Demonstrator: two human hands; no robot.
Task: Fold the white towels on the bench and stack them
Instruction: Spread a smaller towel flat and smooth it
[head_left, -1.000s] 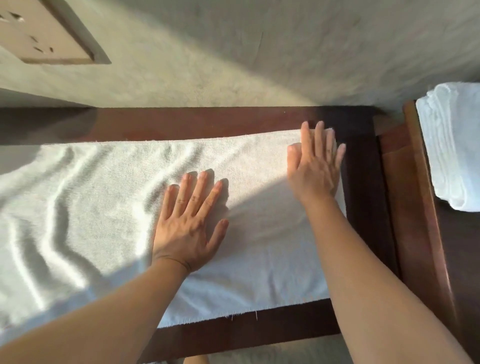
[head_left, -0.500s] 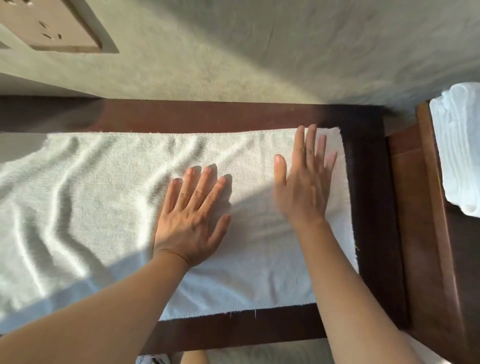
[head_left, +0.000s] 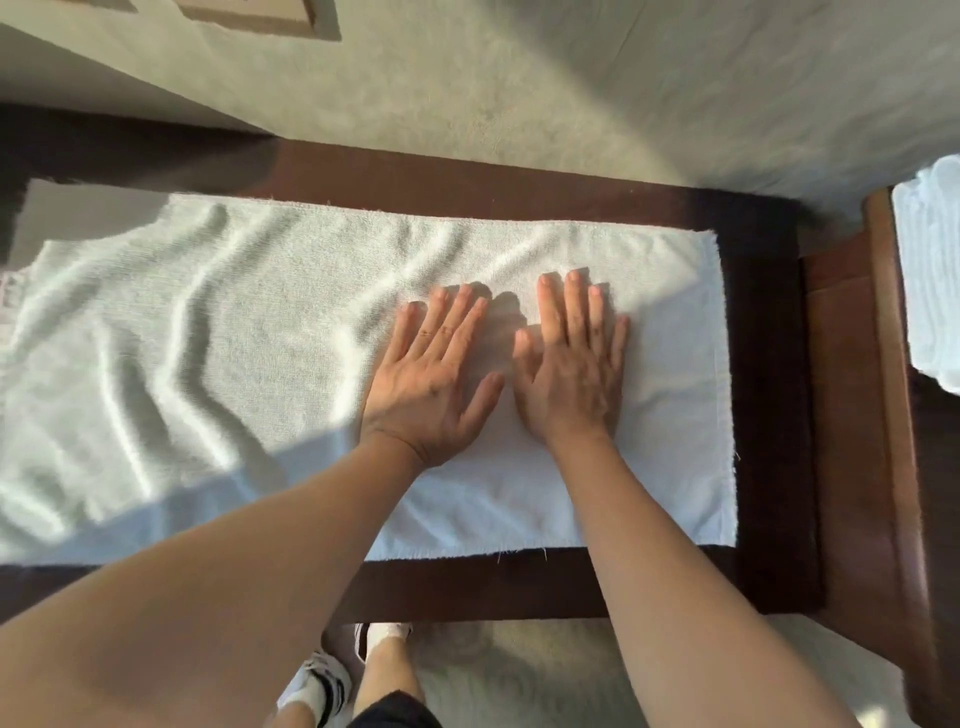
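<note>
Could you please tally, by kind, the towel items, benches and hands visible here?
Flat, wrinkled white terry towel: 1
Stack of folded white towels: 1
Dark brown wooden bench: 1
Hands, left hand and right hand, pressing flat: 2
Total: 5

A grey-green carpet (head_left: 519, 88) fills the upper part of the view, sunlit in places and shaded towards the right; at the top edge sits part of a tan, flat, box-like piece (head_left: 249, 13) with a dark shadow along its side; a pale wall or panel edge (head_left: 93, 98) slants in from the upper left; below, a foot in a white shoe with black stripes (head_left: 322, 686) stands on a pale patterned rug (head_left: 519, 670); beside it shows a bare leg (head_left: 384, 670) above dark shorts (head_left: 389, 714).
</note>
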